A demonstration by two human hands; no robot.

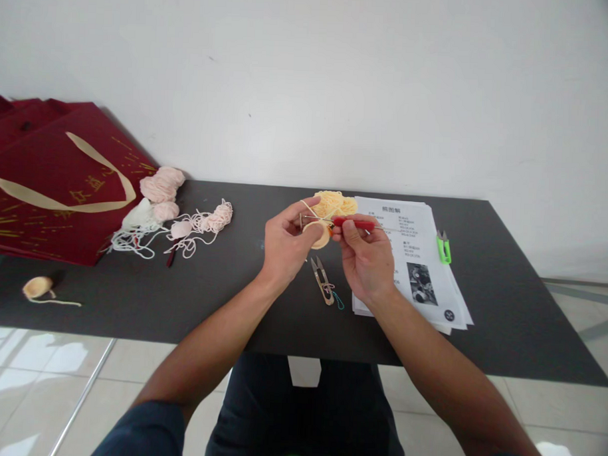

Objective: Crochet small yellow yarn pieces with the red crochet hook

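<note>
Cream and cup-shaped, a small yarn piece (37,286), seemingly worked up already, lies far left on the dark-grey bench (206,304); above its middle, the left hand (287,239) pinches a round pale-yellow crocheted piece (315,236), apparently unfinished, near a yellow yarn bundle (337,204); the right hand (365,260) grasps a red-handled metal hook (356,224).

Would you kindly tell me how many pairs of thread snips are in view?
2: silver metal snips on the dark table, left of the white printed papers, and green-handled snips at those papers' right edge. Others may be hidden.
</note>
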